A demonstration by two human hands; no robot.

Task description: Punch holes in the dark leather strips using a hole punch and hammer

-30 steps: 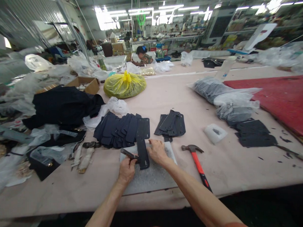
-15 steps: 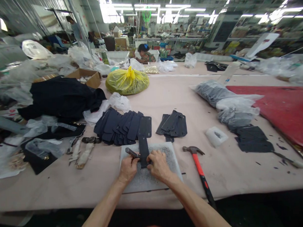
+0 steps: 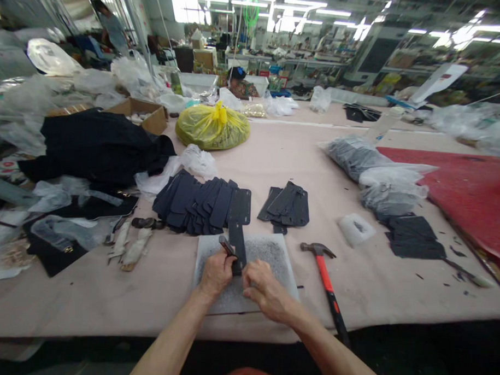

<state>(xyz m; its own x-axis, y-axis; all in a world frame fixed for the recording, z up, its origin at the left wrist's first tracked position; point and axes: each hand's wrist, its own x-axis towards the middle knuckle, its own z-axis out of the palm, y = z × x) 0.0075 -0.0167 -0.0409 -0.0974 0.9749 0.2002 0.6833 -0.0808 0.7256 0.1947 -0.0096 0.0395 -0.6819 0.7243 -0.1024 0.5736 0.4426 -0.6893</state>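
From my head camera, here's the table (image 3: 284,156) in front of me, and the action is all down at the pale board (image 3: 274,259). My left hand (image 3: 217,271) is wrapped around a dark metal tool (image 3: 226,246), its upper end leaning out above my fingers; I'd say I grip it low to keep it steady. The dark strip (image 3: 237,239) runs lengthwise away from me, its near part on the board between my hands, its far end reaching the row of dark pieces (image 3: 196,205); whether it's joined there, I can't tell. My right hand (image 3: 263,286) sits at the strip's right edge, fingers curled in; whether they pinch it or merely rest beside it, I can't tell. Having a hand on either side probably stops it sliding. The board likely spares the tabletop, judging by its speckled, scuffed face. Over to the right, the hammer (image 3: 323,272) lies apart from both hands, handle towards me, presumably for easy reach. Beyond its head, there's a white block (image 3: 356,229), and past the board, a smaller dark pile (image 3: 288,205), separate from the row, perhaps to keep two lots apart.
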